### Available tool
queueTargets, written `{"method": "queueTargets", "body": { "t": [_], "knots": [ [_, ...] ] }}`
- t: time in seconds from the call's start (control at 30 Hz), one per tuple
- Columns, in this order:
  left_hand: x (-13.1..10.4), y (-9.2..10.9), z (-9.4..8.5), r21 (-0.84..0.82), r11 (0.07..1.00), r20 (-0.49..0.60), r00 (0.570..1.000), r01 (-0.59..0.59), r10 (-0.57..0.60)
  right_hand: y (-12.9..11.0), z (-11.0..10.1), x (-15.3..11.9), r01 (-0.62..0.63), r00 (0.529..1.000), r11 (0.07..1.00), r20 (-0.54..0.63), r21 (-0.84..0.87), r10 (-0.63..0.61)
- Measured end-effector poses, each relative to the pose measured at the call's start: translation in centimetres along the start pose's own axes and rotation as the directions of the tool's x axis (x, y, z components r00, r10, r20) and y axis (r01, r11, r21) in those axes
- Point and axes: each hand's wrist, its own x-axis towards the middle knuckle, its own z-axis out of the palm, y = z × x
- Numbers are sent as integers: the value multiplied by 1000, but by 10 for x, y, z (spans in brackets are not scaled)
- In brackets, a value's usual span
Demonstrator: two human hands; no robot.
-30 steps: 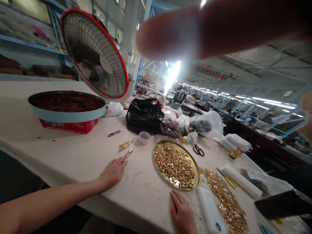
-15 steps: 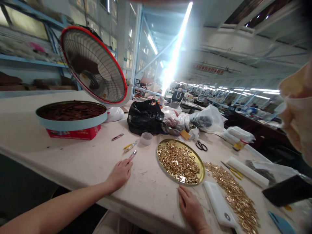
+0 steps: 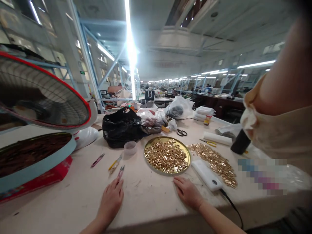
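My left hand (image 3: 110, 200) lies flat on the white table (image 3: 146, 191), fingertips touching a small pink-handled snipper (image 3: 121, 170). Resting palm down near the table's front edge, my right hand (image 3: 188, 192) sits just below a round gold tray (image 3: 167, 155) heaped with small gold metal pieces. Neither hand holds anything. A white power bank (image 3: 206, 175) with a black cable lies just right of my right hand. More gold pieces (image 3: 214, 161) are spread loose on the table beyond it.
A red-rimmed fan (image 3: 41, 94) and a round tin (image 3: 34, 156) on a red box stand at left. A black bag (image 3: 120, 126), clear bags, a small cup (image 3: 130, 147), scissors (image 3: 181, 132) and pliers lie behind. Another person's sleeve and arm (image 3: 280, 120) fill the right.
The view has swung right and levelled, so the fan and tin now sit at the far left. The blurred finger over the lens is gone. Both my hands stay flat on the table.
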Motion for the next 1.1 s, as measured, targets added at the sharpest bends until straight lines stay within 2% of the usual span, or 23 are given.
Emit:
{"method": "queueTargets", "body": {
  "t": [0.23, 0.4, 0.73, 1.1],
  "knots": [
    [6, -5, 12, 88, 992, -37, 995, -87, 90, -1, -8, 1, 3, 998, 1000, -70, 22, -1],
    [9, -2, 13, 126, 984, -58, 990, -124, 132, 2, -10, -1, -16, 998, 1000, -65, 15, 17],
    [6, -2, 13, 159, 984, -84, 992, -80, 95, 3, -3, -2, 3, 996, 998, -92, 57, 2],
    [0, -7, 15, 99, 994, -121, 991, -51, 63, -3, -6, -3, -26, 999, 999, -21, 23, 27]
  ]
}}
